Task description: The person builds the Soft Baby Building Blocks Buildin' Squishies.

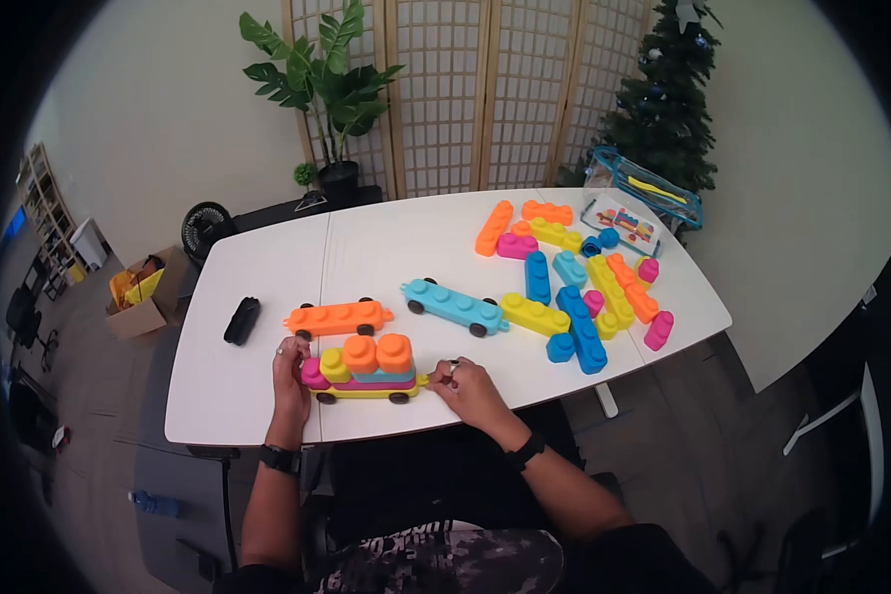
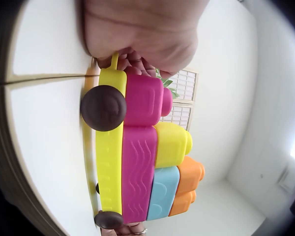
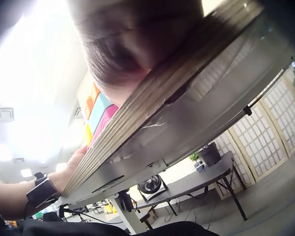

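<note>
A toy train car [image 1: 366,394] with a yellow base and dark wheels stands at the table's near edge. Stacked on it are a long magenta block [image 2: 138,172], a yellow block [image 1: 335,365], a light blue block [image 2: 162,194] and two orange blocks [image 1: 394,352]; a small magenta block [image 1: 314,373] sits at the left end. My left hand [image 1: 287,376] holds that end, fingers partly hidden behind the yellow coupling tab. At the opposite end my right hand [image 1: 470,394] pinches the other tab. Just beyond stand an orange train car [image 1: 335,318] and a light blue one [image 1: 452,305].
Loose yellow, blue, orange and magenta blocks [image 1: 582,332] spread over the right of the white table [image 1: 238,396]. A picture card [image 1: 622,224] and a clear zip bag [image 1: 653,188] lie at the back right. To the left is a black case [image 1: 242,321].
</note>
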{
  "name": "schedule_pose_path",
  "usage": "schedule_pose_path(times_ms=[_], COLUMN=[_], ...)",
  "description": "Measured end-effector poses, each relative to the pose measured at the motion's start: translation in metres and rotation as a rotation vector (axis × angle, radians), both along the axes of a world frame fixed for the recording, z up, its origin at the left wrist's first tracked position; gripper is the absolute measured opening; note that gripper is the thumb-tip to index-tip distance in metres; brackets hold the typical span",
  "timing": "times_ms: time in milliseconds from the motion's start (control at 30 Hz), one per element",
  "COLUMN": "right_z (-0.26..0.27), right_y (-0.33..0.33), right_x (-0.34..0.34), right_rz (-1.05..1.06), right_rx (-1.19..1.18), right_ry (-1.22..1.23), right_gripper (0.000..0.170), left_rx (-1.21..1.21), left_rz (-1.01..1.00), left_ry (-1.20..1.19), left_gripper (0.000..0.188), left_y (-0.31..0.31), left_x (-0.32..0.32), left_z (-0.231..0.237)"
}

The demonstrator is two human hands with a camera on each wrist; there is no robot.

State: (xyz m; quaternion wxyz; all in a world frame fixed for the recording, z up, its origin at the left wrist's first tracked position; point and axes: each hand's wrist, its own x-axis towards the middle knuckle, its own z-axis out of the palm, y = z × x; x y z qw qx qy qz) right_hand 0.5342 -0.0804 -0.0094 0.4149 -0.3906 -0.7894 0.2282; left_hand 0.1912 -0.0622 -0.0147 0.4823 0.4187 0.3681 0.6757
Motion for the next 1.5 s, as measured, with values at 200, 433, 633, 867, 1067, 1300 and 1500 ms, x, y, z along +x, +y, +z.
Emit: schedule_pose_path(times_ms=[200, 433, 633, 867, 1067, 1300, 1500], right_z=[0.001, -0.001, 0.007, 0.020, 0.027, 0.015, 0.058], right_y=[0.001, 0.004, 0.000, 0.000, -0.007, -0.004, 0.007], right_x=[0.003, 0.006, 0.005, 0.004, 0.001, 0.001, -0.002], right_rz=[0.016, 0.137, 0.143, 0.154, 0.110, 0.131, 0.221], right_rx=[-0.116, -0.037, -0.089, -0.140, -0.144, 0.017, -0.171], right_ry=[0.031, 0.057, 0.009, -0.169, -0.155, -0.307, -0.557], right_gripper=[0.002, 0.002, 0.008, 0.020, 0.026, 0.045, 0.050], left_rx=[0.100, -0.041, -0.118, -0.104, -0.031, -0.010, 0.151], left_rz=[-0.066, 0.137, 0.288, 0.331, 0.330, 0.433, 0.744], left_ry=[0.312, 0.233, 0.274, 0.273, 0.293, 0.305, 0.661], left_gripper=[0.027, 0.063, 0.054, 0.033, 0.032, 0.028, 0.032], left_y=[-0.012, -0.001, -0.004, -0.009, 0.000, -0.004, -0.030], left_x=[0.004, 0.002, 0.011, 0.012, 0.008, 0.011, 0.016], left_z=[-0.002, -0.013, 0.004, 0.008, -0.002, 0.004, 0.059])
